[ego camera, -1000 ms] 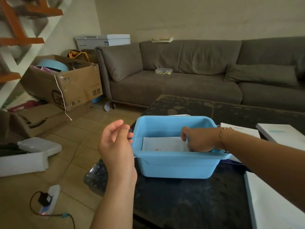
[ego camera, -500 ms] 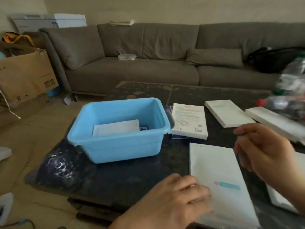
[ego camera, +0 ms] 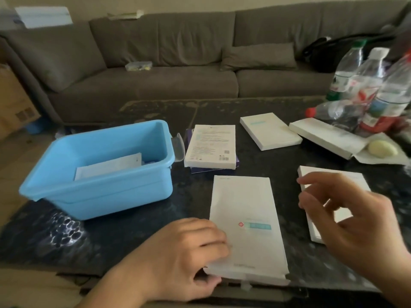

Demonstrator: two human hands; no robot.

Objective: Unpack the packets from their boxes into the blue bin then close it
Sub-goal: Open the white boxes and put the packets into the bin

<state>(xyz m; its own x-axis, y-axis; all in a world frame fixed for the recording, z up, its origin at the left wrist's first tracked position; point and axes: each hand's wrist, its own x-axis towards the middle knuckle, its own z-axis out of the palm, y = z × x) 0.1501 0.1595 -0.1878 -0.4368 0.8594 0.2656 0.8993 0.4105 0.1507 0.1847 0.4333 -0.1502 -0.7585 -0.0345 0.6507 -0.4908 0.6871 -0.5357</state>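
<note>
The open blue bin (ego camera: 95,192) stands on the dark table at the left, with a white packet (ego camera: 109,166) lying inside. A flat white box (ego camera: 246,221) lies near the table's front edge. My left hand (ego camera: 184,256) grips its near left corner, thumb under the edge. My right hand (ego camera: 355,221) hovers above the table to the right of that box, fingers loosely spread and holding nothing. Under it lies another white box (ego camera: 333,181). Further back lie three more white boxes: one (ego camera: 211,145) beside the bin, one (ego camera: 269,130) behind, one (ego camera: 324,134) to the right.
Several plastic bottles (ego camera: 369,85) crowd the table's right rear corner, beside a yellowish lump (ego camera: 381,148) on paper. A clear lid (ego camera: 179,145) leans against the bin's right side. A grey sofa (ego camera: 178,70) runs behind the table. A cardboard box (ego camera: 13,103) sits far left.
My view swung right from the bin to the boxes. My right hand left the bin and now hovers at the right. My left hand came down and took hold of the near box's corner.
</note>
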